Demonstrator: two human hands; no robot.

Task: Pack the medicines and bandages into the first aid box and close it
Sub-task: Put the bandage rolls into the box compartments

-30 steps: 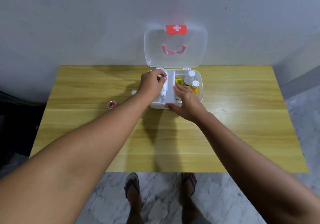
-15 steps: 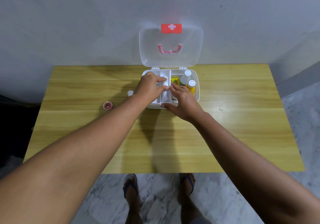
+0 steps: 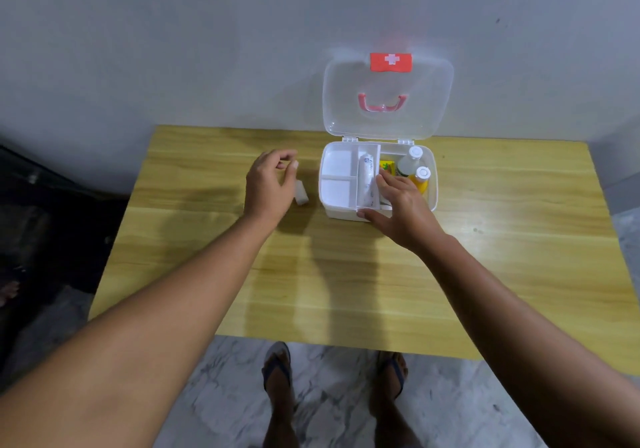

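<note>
My right hand (image 3: 403, 210) covers the front of the first aid box (image 3: 377, 179) on its right side, so I cannot see what lies under my palm there. The yellow packet (image 3: 387, 166) shows only a corner, its print too small to read. The lettering on the white tube (image 3: 367, 179) is blurred. My left hand (image 3: 270, 186) hides part of the small white roll (image 3: 302, 195) on the table. Both forearms run off the lower edge.

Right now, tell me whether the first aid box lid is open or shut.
Open. The clear lid stands upright on its hinges against the wall, and the white box below shows its tray and bottles uncovered.
</note>
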